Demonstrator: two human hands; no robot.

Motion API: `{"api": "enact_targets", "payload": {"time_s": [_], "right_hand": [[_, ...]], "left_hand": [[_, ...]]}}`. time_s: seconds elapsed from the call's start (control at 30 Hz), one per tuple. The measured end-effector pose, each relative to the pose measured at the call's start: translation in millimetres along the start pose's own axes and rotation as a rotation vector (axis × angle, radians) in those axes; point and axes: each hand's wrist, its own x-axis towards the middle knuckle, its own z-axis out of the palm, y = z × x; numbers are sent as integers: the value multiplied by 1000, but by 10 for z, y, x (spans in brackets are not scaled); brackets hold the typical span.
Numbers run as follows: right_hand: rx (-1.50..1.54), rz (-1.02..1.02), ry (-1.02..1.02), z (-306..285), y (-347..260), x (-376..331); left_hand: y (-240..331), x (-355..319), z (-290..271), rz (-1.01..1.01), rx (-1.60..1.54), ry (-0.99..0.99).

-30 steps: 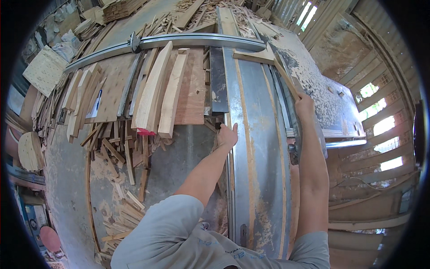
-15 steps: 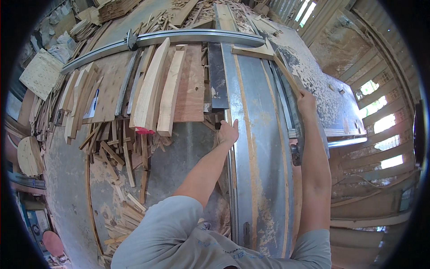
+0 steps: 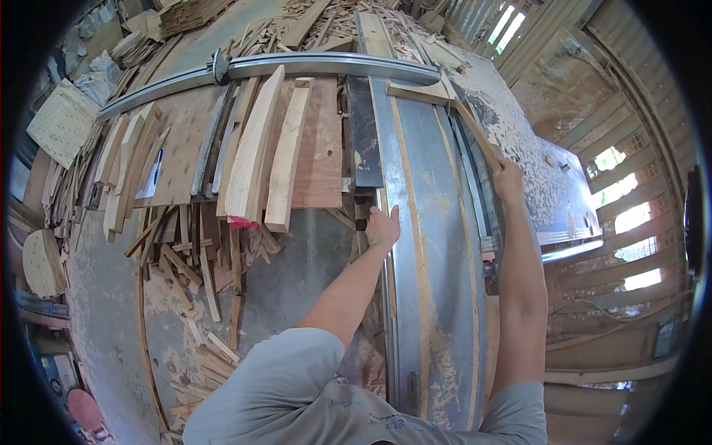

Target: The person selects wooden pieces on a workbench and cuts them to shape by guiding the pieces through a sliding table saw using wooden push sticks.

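Note:
In front of me runs the long grey metal table point(image 3: 437, 245) of what looks like a sliding table saw. My left hand point(image 3: 384, 227) is closed over the table's left edge, just below a dark metal plate point(image 3: 366, 141); its fingertips are partly hidden. At the right, my right hand point(image 3: 508, 182) grips the near end of a narrow wooden stick point(image 3: 475, 122). The stick slants away to the far left, and its far end meets a short wood piece point(image 3: 417, 93) lying across the table below the metal fence. Whether the two are joined I cannot tell.
A long metal fence point(image 3: 319, 65) crosses the far side, with a stop point(image 3: 219, 68) on it. Thick wood beams point(image 3: 285, 159) lie on a plywood board point(image 3: 319, 159) at the left. Wood offcuts point(image 3: 208, 278) litter the floor. Sawdust covers the right-hand tabletop point(image 3: 545, 167).
The whole view has shifted down slightly. Both hands keep nearly the same places on the table edge and the stick.

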Motion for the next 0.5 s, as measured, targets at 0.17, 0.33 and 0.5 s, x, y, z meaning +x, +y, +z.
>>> {"api": "enact_targets", "payload": {"time_s": [0.17, 0.33, 0.5], "right_hand": [[-13, 85, 79, 74, 14, 294], [149, 168, 113, -227, 227, -108], [652, 573, 75, -687, 261, -1314]], "left_hand": [[46, 102, 63, 16, 26, -15], [-20, 210, 65, -4, -6, -46], [-151, 329, -21, 44, 64, -98]]}}
